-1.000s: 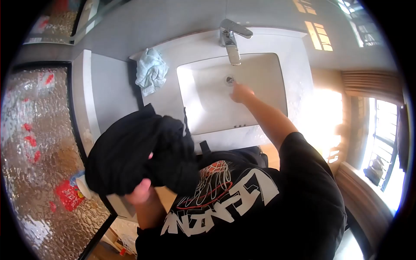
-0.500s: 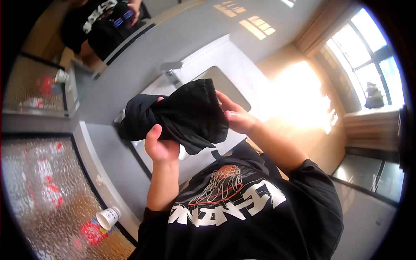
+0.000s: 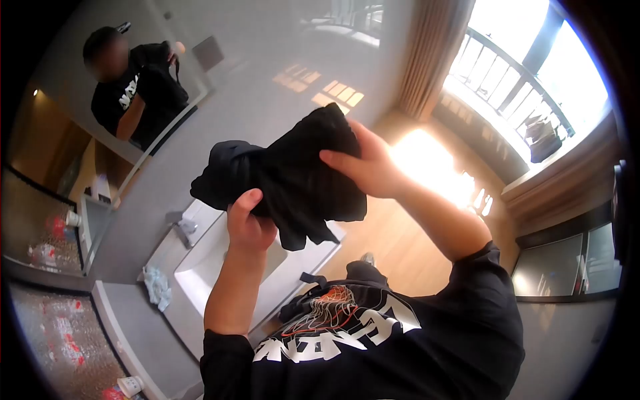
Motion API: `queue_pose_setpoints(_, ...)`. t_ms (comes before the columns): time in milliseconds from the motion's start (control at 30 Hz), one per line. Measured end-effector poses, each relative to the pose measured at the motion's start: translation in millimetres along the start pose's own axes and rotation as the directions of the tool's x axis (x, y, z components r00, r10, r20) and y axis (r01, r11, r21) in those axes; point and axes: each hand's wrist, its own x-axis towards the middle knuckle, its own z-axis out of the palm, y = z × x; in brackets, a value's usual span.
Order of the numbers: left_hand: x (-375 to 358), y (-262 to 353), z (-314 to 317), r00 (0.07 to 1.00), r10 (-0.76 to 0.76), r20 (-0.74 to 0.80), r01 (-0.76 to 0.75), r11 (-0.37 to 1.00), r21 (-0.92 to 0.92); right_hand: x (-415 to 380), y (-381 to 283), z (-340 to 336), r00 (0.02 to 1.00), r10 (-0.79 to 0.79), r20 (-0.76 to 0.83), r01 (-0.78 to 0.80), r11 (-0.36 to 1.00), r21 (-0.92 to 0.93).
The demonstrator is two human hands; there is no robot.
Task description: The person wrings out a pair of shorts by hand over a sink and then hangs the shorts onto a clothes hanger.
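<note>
A bunched black garment (image 3: 307, 167) is held up in front of me, above the level of the sink counter. My left hand (image 3: 251, 223) grips it from below near its narrow, gathered middle, thumb up; the other fingers are hidden behind the fabric. At the wider end on the right, my right hand (image 3: 367, 162) is closed on the edge, with the thumb on the near side and the fingers behind. Loose folds hang down between the hands. In the earlier view that wide end shows a gathered, elastic-looking band.
Below the garment is a white sink (image 3: 193, 270) with a faucet (image 3: 185, 230). A pale crumpled cloth (image 3: 158, 287) lies on the counter's left. A paper cup (image 3: 131, 385) stands at lower left. A mirror (image 3: 153, 73) reflects a person. Sunlit floor (image 3: 393, 233) and a window are on the right.
My view has swung toward the right, with the sink now lower left. The garment has been raised from over the sink, and my right thumb now lies across its near side.
</note>
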Motion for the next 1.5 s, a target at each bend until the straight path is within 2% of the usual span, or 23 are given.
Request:
queue_pose_setpoints(100, 59, -65, 51, 0.996, -0.093, 0.016, 0.093, 0.996, -0.012, 9, -36, -106, 0.99, -0.076, -0.117, -0.006, 0.815, -0.579)
queue_pose_setpoints(200, 108, -123, 116, 0.951, -0.296, -0.088, 0.284, 0.951, -0.123, 29, -58, -201, 0.976, -0.1, -0.191, -0.065, 0.71, -0.702)
queue_pose_setpoints(300, 151, -177, 145, 0.875, -0.439, 0.202, 0.479, 0.842, -0.249, 49, -78, -267, 0.952, -0.019, -0.306, -0.202, 0.714, -0.671)
queue_pose_setpoints(333, 170, -205, 140, 0.806, -0.375, 0.457, 0.542, 0.778, -0.318, 53, -65, -280, 0.947, -0.053, -0.317, -0.201, 0.67, -0.714)
queue_pose_setpoints(400, 194, -243, 156, 0.753, -0.276, 0.598, 0.509, 0.82, -0.261, 42, -45, -302, 0.934, 0.099, -0.344, -0.307, 0.716, -0.626)
queue_pose_setpoints(433, 205, -262, 159, 0.787, -0.252, 0.563, 0.471, 0.835, -0.284, 32, -33, -316, 0.928, 0.138, -0.346, -0.329, 0.742, -0.584)
queue_pose_setpoints(500, 226, -300, 166, 0.849, -0.202, 0.488, 0.39, 0.863, -0.322, -1, -12, -336, 0.815, 0.346, -0.464, -0.465, 0.87, -0.167)
queue_pose_setpoints(533, 229, -304, 182, 0.812, -0.208, 0.545, 0.457, 0.808, -0.372, -17, -3, -341, 0.813, 0.423, -0.4, -0.427, 0.9, 0.086)
queue_pose_setpoints(567, 232, -312, 191, 0.773, -0.213, 0.598, 0.525, 0.744, -0.413, -28, 13, -349, 0.91, 0.32, -0.263, -0.273, 0.941, 0.199)
queue_pose_setpoints(600, 245, -328, 191, 0.853, -0.145, 0.502, 0.192, 0.98, -0.044, -34, 27, -356, 0.837, 0.437, -0.328, -0.343, 0.887, 0.309)
queue_pose_setpoints(633, 260, -345, 191, 0.915, -0.073, 0.396, -0.107, 0.905, 0.413, -40, 39, -361, 0.743, 0.554, -0.376, -0.39, 0.815, 0.428)
queue_pose_setpoints(667, 266, -351, 205, 0.917, -0.03, 0.398, -0.197, 0.834, 0.515, -39, 47, -377, 0.765, 0.552, -0.331, -0.361, 0.794, 0.489)
queue_pose_setpoints(700, 283, -365, 197, 0.807, -0.133, 0.575, 0.174, 0.985, -0.016, -36, 44, -389, 0.786, 0.547, -0.288, -0.334, 0.767, 0.547)
queue_pose_setpoints(733, 299, -380, 188, 0.654, -0.229, 0.721, 0.642, 0.671, -0.369, -36, 33, -395, 0.793, 0.527, -0.304, -0.324, 0.789, 0.522)
queue_pose_setpoints(933, 345, -428, 212, 0.567, -0.413, 0.713, 0.774, 0.563, -0.29, -11, 23, -449, 0.616, 0.572, -0.542, -0.497, 0.816, 0.296)
queue_pose_setpoints(1067, 376, -451, 225, 0.511, -0.483, 0.711, 0.821, 0.521, -0.235, 17, 69, -508, 0.593, 0.434, -0.678, -0.532, 0.843, 0.075)
queue_pose_setpoints(1133, 384, -464, 225, 0.483, -0.504, 0.716, 0.837, 0.507, -0.207, 32, 74, -523, 0.557, 0.317, -0.768, -0.645, 0.747, -0.159)
queue_pose_setpoints(1200, 388, -476, 220, 0.474, -0.521, 0.71, 0.84, 0.509, -0.187, 53, 80, -546, 0.59, 0.209, -0.78, -0.622, 0.734, -0.274)
queue_pose_setpoints(1300, 389, -485, 228, 0.531, -0.535, 0.657, 0.794, 0.585, -0.165, 78, 54, -564, 0.601, 0.1, -0.793, -0.682, 0.582, -0.443)
queue_pose_setpoints(1367, 391, -486, 240, 0.593, -0.536, 0.601, 0.739, 0.658, -0.142, 96, 57, -592, 0.686, -0.047, -0.726, -0.615, 0.496, -0.613)
queue_pose_setpoints(1400, 388, -475, 249, 0.579, -0.526, 0.623, 0.769, 0.605, -0.204, 103, 60, -605, 0.721, -0.177, -0.67, -0.519, 0.502, -0.691)
queue_pose_setpoints(1433, 396, -481, 244, 0.509, -0.495, 0.704, 0.804, 0.565, -0.184, 110, 61, -619, 0.745, -0.173, -0.644, -0.531, 0.429, -0.731)
queue_pose_setpoints(1500, 412, -499, 219, 0.398, -0.418, 0.817, 0.847, 0.51, -0.152, 154, 129, -674, 0.651, -0.394, -0.649, -0.327, 0.626, -0.708)
